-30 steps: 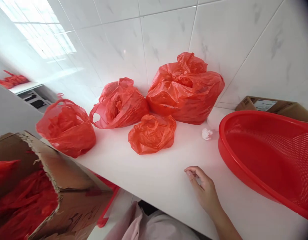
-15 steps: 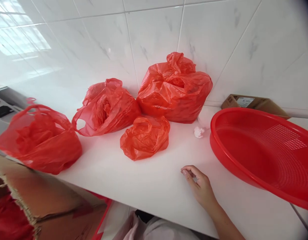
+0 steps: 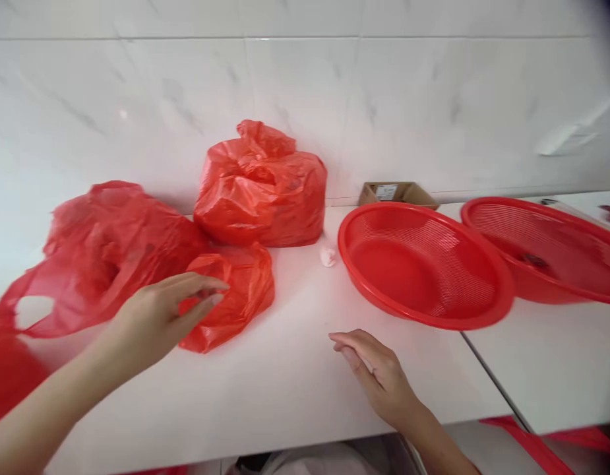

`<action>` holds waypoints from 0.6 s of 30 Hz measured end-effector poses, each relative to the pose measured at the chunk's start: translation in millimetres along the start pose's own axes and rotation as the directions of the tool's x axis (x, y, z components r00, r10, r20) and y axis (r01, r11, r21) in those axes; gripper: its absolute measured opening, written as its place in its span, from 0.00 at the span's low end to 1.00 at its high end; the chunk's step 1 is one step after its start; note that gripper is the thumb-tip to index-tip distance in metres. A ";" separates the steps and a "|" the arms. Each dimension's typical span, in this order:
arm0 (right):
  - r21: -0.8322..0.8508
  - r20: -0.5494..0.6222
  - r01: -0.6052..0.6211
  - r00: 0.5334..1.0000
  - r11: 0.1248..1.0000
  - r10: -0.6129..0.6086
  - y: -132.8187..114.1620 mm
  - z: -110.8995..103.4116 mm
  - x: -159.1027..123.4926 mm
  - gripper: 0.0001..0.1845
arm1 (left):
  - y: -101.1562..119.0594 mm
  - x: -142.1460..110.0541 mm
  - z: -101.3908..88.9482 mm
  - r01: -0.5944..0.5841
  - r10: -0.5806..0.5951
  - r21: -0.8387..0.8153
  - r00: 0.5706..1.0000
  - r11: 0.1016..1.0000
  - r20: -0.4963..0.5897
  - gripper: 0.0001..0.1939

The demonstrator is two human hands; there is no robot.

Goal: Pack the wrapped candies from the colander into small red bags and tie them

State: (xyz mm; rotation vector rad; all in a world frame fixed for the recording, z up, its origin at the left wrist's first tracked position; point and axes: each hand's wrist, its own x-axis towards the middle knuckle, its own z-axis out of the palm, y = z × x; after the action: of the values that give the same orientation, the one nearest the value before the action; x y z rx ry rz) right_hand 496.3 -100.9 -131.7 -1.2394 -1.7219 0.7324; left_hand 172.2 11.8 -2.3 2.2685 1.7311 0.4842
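The left hand [image 3: 159,323] is half open, its thumb and fingers parted and reaching to the upper edge of a small crumpled red plastic bag [image 3: 240,310]. Blur makes it hard to say whether they have pinched the film or only meet it. That bag lies on a white countertop [image 3: 295,402]. The right hand [image 3: 378,376] is low over the counter near its front edge, fingers loosely curled and holding nothing.

Directly behind the small bag, a full, bulging red plastic bag [image 3: 260,191] stands against the white marble-effect wall tiles [image 3: 295,86]. To the left, a limp red carrier bag [image 3: 111,251] with a looped handle touches the small bag. Right of the hands sits a round red plastic colander [image 3: 423,264], with a crumpled white tissue [image 3: 327,257] beside it. A second red colander [image 3: 547,251] lies just beyond, on an adjoining white surface [image 3: 547,369]. A cardboard box [image 3: 396,193] stands against the wall behind the first colander.
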 end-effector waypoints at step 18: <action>-0.113 -0.906 -0.799 0.326 0.590 0.269 132.3 -301.4 -41.3 0.38 | 136.5 68.1 149.6 -0.077 0.297 -0.524 0.889 0.848 0.350 0.32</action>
State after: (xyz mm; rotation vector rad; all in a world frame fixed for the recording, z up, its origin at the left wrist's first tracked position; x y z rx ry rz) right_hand 827.8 -103.5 -119.3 -2.2261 -0.5964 -0.1325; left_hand 369.5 42.1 -78.4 1.9800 1.0239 0.3849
